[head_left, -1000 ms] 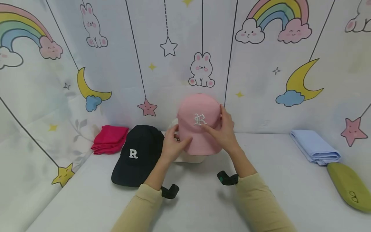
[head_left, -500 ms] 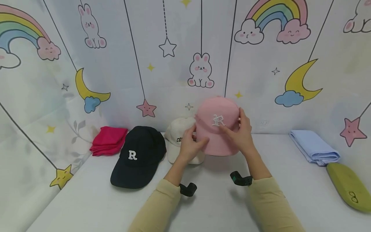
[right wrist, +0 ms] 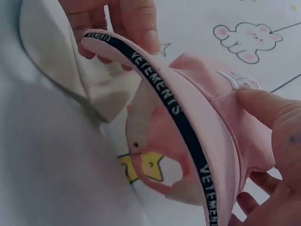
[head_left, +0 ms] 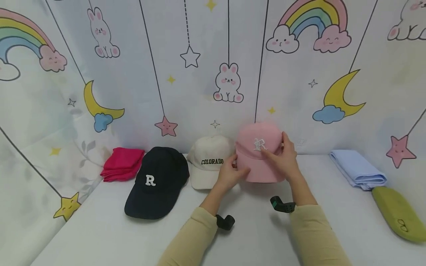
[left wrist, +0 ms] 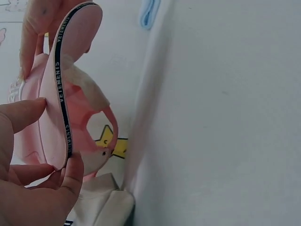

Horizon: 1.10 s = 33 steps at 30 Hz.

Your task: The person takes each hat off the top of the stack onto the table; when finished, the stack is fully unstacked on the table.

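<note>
A pink cap (head_left: 257, 168) with a white letter is held upright between both hands, right of the cream cap (head_left: 204, 179). The left hand (head_left: 229, 175) pinches its brim at the left edge, thumb in front. On the other side the right hand (head_left: 285, 159) grips the crown, thumb beside the letter. Both wrist views show the brim's underside edge, a dark band with white lettering: the pink cap (left wrist: 51, 113) by the left fingers, and the pink cap (right wrist: 211, 117) with the right thumb on its front. The black cap (head_left: 159, 184) lies farther left.
Folded red cloth (head_left: 122, 164) lies at the back left. At the right are folded light blue cloth (head_left: 357, 168) and a green case (head_left: 397, 216). A patterned backdrop (head_left: 199, 88) rises behind the white table (head_left: 110, 236).
Both hands have carried the pink cap to the right and somewhat lower, from in front of the cream cap to beside it. The cream cap's lettering has come into view.
</note>
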{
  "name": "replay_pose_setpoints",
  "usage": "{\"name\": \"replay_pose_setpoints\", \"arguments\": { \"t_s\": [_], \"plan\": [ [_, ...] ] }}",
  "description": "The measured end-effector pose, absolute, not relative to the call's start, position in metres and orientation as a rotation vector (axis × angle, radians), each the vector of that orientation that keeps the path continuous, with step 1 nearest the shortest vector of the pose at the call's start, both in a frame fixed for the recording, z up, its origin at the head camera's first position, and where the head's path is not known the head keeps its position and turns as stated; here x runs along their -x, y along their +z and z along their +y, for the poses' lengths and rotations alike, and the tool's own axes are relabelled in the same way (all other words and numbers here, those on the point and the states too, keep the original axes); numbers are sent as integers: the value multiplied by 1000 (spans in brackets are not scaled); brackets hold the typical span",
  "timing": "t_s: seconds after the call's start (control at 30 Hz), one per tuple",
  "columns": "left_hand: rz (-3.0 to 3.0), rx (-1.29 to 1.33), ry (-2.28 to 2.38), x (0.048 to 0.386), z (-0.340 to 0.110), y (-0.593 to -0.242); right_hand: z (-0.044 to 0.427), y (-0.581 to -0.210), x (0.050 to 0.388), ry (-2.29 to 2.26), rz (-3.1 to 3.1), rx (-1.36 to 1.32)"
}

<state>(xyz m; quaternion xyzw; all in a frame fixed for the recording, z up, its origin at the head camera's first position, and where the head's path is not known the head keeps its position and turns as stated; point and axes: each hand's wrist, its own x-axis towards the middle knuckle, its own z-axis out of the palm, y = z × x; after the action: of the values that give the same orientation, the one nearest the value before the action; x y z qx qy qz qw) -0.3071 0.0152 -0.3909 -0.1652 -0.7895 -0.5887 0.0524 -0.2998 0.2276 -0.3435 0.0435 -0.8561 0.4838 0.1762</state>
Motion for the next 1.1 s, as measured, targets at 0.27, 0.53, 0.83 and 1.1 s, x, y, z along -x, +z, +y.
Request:
{"name": "replay_pose_setpoints", "arguments": {
  "t_s": [0.27, 0.53, 0.83, 1.1],
  "plan": [
    [-2542, 513, -1785, 310, 17, -399, 232, -355, 301, 1283, -2537, -66],
    [-2702, 636, -1691, 311, 24, -402, 236, -359, 300, 1223, -2655, 68],
    [-2801, 783, -1593, 308, 28, -402, 245, -368, 299, 1221, -2784, 150],
    [-2886, 678, -1539, 297, 2, -388, 240, -385, 302, 1238, -2799, 84]
  ]
}}
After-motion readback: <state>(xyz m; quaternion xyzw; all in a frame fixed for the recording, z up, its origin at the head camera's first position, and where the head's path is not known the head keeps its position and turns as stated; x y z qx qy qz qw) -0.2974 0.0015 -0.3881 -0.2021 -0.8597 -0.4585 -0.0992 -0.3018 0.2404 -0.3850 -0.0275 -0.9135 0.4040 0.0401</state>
